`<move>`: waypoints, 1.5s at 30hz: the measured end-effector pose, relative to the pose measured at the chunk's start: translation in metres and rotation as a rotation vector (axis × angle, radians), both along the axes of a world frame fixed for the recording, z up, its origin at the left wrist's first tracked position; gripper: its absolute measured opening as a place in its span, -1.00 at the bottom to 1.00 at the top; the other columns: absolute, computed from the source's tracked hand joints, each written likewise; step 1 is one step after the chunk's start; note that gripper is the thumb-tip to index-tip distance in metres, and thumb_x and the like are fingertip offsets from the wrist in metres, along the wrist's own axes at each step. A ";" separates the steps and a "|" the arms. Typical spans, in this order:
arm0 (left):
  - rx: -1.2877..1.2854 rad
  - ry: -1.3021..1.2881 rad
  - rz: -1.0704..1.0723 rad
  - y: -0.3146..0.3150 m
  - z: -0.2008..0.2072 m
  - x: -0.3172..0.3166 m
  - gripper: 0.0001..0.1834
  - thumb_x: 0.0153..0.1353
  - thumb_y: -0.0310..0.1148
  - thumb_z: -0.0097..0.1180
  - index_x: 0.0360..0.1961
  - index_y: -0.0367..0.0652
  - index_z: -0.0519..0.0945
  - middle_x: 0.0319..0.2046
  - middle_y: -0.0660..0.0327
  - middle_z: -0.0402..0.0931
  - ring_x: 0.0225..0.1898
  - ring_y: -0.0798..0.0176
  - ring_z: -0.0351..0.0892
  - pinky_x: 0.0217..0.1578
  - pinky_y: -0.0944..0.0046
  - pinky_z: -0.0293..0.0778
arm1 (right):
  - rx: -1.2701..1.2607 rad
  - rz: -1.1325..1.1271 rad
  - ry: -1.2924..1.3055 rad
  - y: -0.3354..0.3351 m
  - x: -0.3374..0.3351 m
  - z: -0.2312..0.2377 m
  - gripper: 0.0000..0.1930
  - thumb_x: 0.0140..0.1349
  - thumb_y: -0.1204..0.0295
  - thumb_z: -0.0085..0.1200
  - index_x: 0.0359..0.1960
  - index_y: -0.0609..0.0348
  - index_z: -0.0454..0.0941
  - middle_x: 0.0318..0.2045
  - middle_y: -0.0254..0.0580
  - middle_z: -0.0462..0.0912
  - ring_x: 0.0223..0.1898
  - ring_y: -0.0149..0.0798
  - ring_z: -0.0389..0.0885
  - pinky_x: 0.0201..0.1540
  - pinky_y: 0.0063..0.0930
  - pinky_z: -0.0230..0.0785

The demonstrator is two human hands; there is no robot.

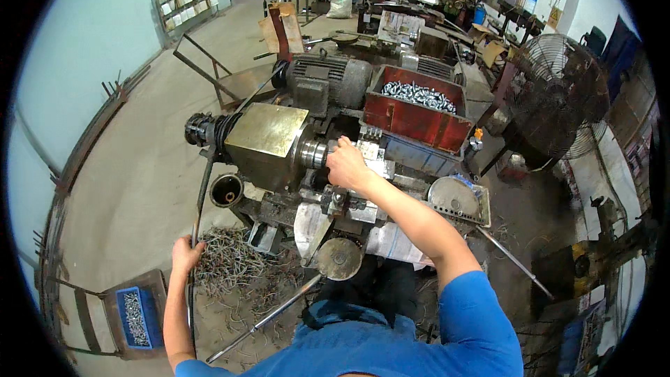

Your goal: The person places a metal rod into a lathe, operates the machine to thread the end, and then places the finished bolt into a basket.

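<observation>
My left hand (185,253) is closed around a long dark lever (202,199), which slopes up to the pulley end (201,129) of a small lathe. My right hand (345,164) reaches across the machine to the front of its spindle (314,153). Its fingers are bent together there, and whatever they hold is hidden behind the hand. The headstock (269,132) has a flat brass-coloured top. Below my right hand sits the tool slide (338,201) with its metal blocks. A round plate on a long handle (340,258) stands close in front of my body.
A red bin (419,124) of shiny metal parts stands behind the lathe, beside an electric motor (328,77). Metal shavings (234,262) heap on the floor near my left arm. A blue crate (122,300) of parts lies lower left. A large fan (558,98) stands right.
</observation>
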State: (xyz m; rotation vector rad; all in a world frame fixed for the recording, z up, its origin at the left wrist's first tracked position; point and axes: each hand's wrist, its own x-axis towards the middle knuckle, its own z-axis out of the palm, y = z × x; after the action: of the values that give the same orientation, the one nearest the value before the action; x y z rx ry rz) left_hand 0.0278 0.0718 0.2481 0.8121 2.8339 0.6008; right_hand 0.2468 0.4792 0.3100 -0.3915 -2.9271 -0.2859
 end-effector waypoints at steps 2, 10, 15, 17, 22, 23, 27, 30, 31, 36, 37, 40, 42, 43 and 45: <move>0.166 -0.180 0.095 -0.012 -0.021 -0.011 -0.73 -0.05 -0.30 0.21 -0.55 -0.35 0.52 -0.73 0.09 0.47 -0.71 0.18 0.50 -0.63 0.20 0.40 | -0.035 0.060 0.129 -0.004 0.018 0.037 -0.76 -0.31 0.33 0.08 -0.62 0.25 0.61 -0.47 -0.04 0.57 -0.12 -0.03 0.40 0.09 -0.31 0.17; 0.323 -0.251 -0.034 0.007 -0.043 -0.026 -0.78 0.06 -0.39 0.16 -0.42 -0.37 0.49 -0.72 0.19 0.44 -0.72 0.29 0.48 -0.69 0.30 0.38 | 0.055 -0.319 0.577 0.068 0.136 0.104 -0.40 -0.30 0.42 0.06 -0.02 0.11 0.49 0.15 0.15 0.27 0.08 0.15 0.30 0.16 -0.18 0.18; 0.471 -0.372 -0.029 -0.037 -0.051 -0.032 -0.77 0.13 -0.34 0.13 -0.40 -0.34 0.48 -0.72 0.26 0.36 -0.73 0.37 0.38 -0.70 0.36 0.36 | -0.139 -0.329 0.594 0.024 0.249 0.052 -0.49 -0.29 0.39 0.09 -0.13 0.15 0.56 0.06 0.05 0.42 -0.04 0.05 0.44 0.03 -0.25 0.32; 0.506 -0.416 -0.061 -0.026 -0.058 -0.041 -0.72 0.14 -0.28 0.16 -0.41 -0.33 0.44 -0.74 0.25 0.37 -0.76 0.36 0.37 -0.71 0.34 0.38 | -0.277 -0.579 0.541 -0.005 0.330 0.027 -0.52 -0.27 0.39 0.09 -0.16 0.18 0.57 0.01 0.06 0.47 -0.09 0.03 0.49 -0.02 -0.27 0.36; 0.413 -0.488 -0.117 -0.009 -0.056 -0.057 -0.62 0.13 -0.18 0.19 -0.40 -0.32 0.41 -0.77 0.19 0.39 -0.79 0.32 0.40 -0.70 0.30 0.41 | -0.315 -1.215 0.359 -0.096 0.534 -0.099 -0.66 -0.27 0.39 0.05 -0.35 0.18 0.61 -0.36 0.01 0.60 -0.29 0.04 0.56 -0.17 -0.23 0.42; 0.394 -0.481 -0.113 -0.012 -0.057 -0.057 -0.63 0.15 -0.19 0.16 -0.36 -0.35 0.41 -0.78 0.20 0.39 -0.78 0.33 0.39 -0.70 0.31 0.40 | -0.445 -1.347 0.219 -0.118 0.548 -0.107 -0.69 -0.27 0.38 0.06 -0.39 0.18 0.62 -0.37 0.06 0.60 -0.27 0.05 0.57 -0.17 -0.21 0.42; 0.374 -0.465 -0.104 -0.012 -0.059 -0.056 -0.63 0.19 -0.22 0.10 -0.29 -0.41 0.43 -0.78 0.19 0.39 -0.78 0.34 0.39 -0.71 0.35 0.38 | -0.605 -1.454 -0.110 -0.198 0.601 -0.192 -0.67 -0.33 0.36 0.12 -0.41 0.14 0.65 -0.37 0.05 0.62 -0.24 -0.01 0.59 -0.09 -0.30 0.43; 0.316 -0.442 -0.078 -0.014 -0.054 -0.056 -0.62 0.18 -0.20 0.11 -0.28 -0.40 0.43 -0.77 0.19 0.40 -0.77 0.33 0.41 -0.71 0.36 0.38 | -0.635 -1.254 0.069 -0.223 0.590 -0.223 -0.71 -0.25 0.39 0.05 -0.39 0.11 0.63 -0.34 0.01 0.61 -0.22 -0.02 0.58 -0.07 -0.31 0.42; 0.287 -0.433 -0.069 -0.013 -0.052 -0.055 -0.62 0.18 -0.20 0.11 -0.27 -0.40 0.43 -0.77 0.19 0.41 -0.76 0.33 0.42 -0.71 0.36 0.38 | -0.634 -1.201 0.059 -0.225 0.586 -0.229 -0.71 -0.24 0.39 0.05 -0.38 0.12 0.63 -0.30 0.03 0.60 -0.20 -0.03 0.58 -0.06 -0.31 0.42; 0.365 -0.411 -0.056 -0.012 -0.053 -0.049 -0.63 0.17 -0.20 0.13 -0.32 -0.38 0.44 -0.77 0.20 0.39 -0.75 0.33 0.41 -0.70 0.36 0.41 | -0.777 -1.306 -0.334 -0.213 0.567 -0.227 -0.71 -0.18 0.38 0.04 -0.38 0.22 0.61 -0.14 0.04 0.55 -0.10 -0.05 0.54 -0.02 -0.30 0.40; 0.362 -0.416 -0.059 -0.011 -0.053 -0.050 -0.63 0.17 -0.20 0.13 -0.32 -0.38 0.44 -0.76 0.20 0.38 -0.75 0.33 0.41 -0.69 0.35 0.42 | -0.781 -1.278 -0.399 -0.209 0.561 -0.214 -0.70 -0.14 0.35 0.02 -0.37 0.26 0.60 -0.14 0.02 0.55 -0.08 -0.07 0.53 0.00 -0.33 0.38; 0.335 -0.404 -0.087 -0.007 -0.048 -0.047 -0.65 0.16 -0.22 0.13 -0.34 -0.38 0.45 -0.75 0.20 0.38 -0.72 0.31 0.43 -0.67 0.31 0.47 | -0.779 -1.289 -0.455 -0.202 0.558 -0.220 -0.68 -0.13 0.32 0.03 -0.35 0.24 0.60 -0.17 0.03 0.56 -0.07 -0.07 0.52 0.01 -0.33 0.37; 0.273 -0.353 -0.083 -0.005 -0.047 -0.048 -0.64 0.16 -0.23 0.13 -0.33 -0.40 0.46 -0.73 0.20 0.40 -0.69 0.28 0.45 -0.63 0.30 0.49 | -0.671 -1.291 -0.408 -0.200 0.563 -0.236 -0.68 -0.12 0.29 0.03 -0.35 0.23 0.61 -0.19 0.03 0.58 -0.09 -0.07 0.53 0.01 -0.32 0.37; 0.034 -0.069 -0.148 -0.005 -0.044 -0.046 -0.63 0.16 -0.22 0.14 -0.30 -0.41 0.46 -0.70 0.19 0.42 -0.67 0.28 0.46 -0.59 0.29 0.49 | -0.667 -1.295 -0.413 -0.195 0.560 -0.230 -0.68 -0.12 0.29 0.03 -0.36 0.23 0.61 -0.20 0.03 0.58 -0.08 -0.07 0.53 0.00 -0.32 0.37; -0.447 0.497 -0.258 -0.005 -0.025 -0.032 -0.60 0.15 -0.22 0.15 -0.25 -0.44 0.47 -0.65 0.17 0.46 -0.61 0.26 0.49 -0.53 0.27 0.50 | -0.651 -1.385 -0.348 -0.186 0.558 -0.221 -0.69 -0.11 0.27 0.04 -0.37 0.17 0.63 -0.24 0.00 0.60 -0.12 -0.08 0.55 -0.03 -0.31 0.39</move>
State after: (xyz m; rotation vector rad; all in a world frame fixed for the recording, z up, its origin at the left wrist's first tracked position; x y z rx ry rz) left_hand -0.0044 0.0668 0.2231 1.3438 3.0053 -0.3079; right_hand 0.8049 0.2934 0.0886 -2.5725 -2.3531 0.5211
